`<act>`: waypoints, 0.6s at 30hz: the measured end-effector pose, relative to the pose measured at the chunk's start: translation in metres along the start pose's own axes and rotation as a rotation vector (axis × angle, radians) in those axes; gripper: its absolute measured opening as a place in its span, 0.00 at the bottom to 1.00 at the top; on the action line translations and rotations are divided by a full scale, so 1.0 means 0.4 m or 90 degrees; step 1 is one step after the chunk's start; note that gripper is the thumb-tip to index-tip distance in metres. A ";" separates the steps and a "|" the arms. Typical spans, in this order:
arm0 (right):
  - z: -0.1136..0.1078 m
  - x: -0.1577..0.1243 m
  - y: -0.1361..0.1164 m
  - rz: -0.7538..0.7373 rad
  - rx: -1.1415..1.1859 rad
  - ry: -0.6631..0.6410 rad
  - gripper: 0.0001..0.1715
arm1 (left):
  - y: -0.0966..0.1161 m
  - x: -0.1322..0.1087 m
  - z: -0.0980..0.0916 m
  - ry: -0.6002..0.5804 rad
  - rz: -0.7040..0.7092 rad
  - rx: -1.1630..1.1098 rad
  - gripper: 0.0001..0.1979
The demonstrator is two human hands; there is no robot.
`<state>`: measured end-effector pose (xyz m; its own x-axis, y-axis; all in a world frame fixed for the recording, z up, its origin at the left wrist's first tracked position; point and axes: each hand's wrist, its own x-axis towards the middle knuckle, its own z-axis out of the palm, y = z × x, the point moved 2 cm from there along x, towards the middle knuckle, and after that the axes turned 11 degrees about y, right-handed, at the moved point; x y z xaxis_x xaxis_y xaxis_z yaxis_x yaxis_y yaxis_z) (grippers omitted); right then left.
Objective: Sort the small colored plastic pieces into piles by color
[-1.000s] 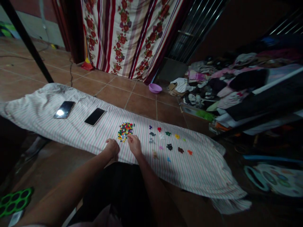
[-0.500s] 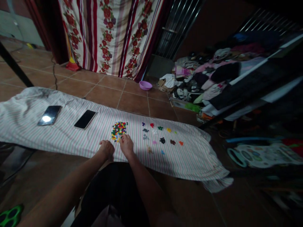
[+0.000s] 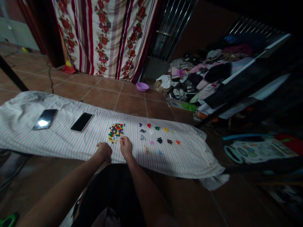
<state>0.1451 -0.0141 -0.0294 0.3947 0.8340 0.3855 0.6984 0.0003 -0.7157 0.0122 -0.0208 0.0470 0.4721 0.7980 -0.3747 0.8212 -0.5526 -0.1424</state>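
Note:
A mixed pile of small coloured pieces (image 3: 115, 130), perhaps beads or tiny bricks, lies on a striped cloth (image 3: 113, 117). At the pile's lower right edge is my right hand (image 3: 126, 148), with thumb and fingers pinched together. A small dark speck shows at its fingertips, too small to name. My left hand (image 3: 104, 152) rests on the cloth at the near left of the pile, fingers curled closed; whatever it may hold is hidden. To the right, small groups sorted by colour include black pieces (image 3: 159, 140), red pieces (image 3: 149, 125) and orange pieces (image 3: 177, 142).
Two phones, a shiny one (image 3: 45, 119) and a dark-screened one (image 3: 81, 122), lie on the cloth to the left. Beyond the surface, a purple basin (image 3: 142, 87) stands on the tiled floor. A heap of clothes (image 3: 189, 75) fills the back right.
My right hand has drawn back slightly from the pile, toward the right and nearer to me. My left hand stays curled in about the same place. The whole view has shifted a little.

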 end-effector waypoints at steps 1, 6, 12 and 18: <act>0.000 0.000 0.001 0.007 0.004 0.000 0.09 | 0.000 0.000 0.001 0.000 -0.002 0.000 0.18; -0.004 0.003 0.000 0.037 0.014 -0.003 0.10 | 0.002 -0.003 -0.003 0.004 -0.008 0.000 0.18; -0.020 0.007 -0.012 0.026 0.007 -0.008 0.13 | 0.003 -0.007 -0.011 0.011 0.000 0.008 0.18; -0.028 0.002 -0.011 0.046 0.056 0.011 0.12 | -0.002 -0.012 -0.009 0.020 0.011 0.014 0.15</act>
<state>0.1490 -0.0198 -0.0193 0.4527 0.8237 0.3413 0.6132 -0.0097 -0.7899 0.0106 -0.0233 0.0521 0.4969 0.7950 -0.3481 0.8054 -0.5718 -0.1563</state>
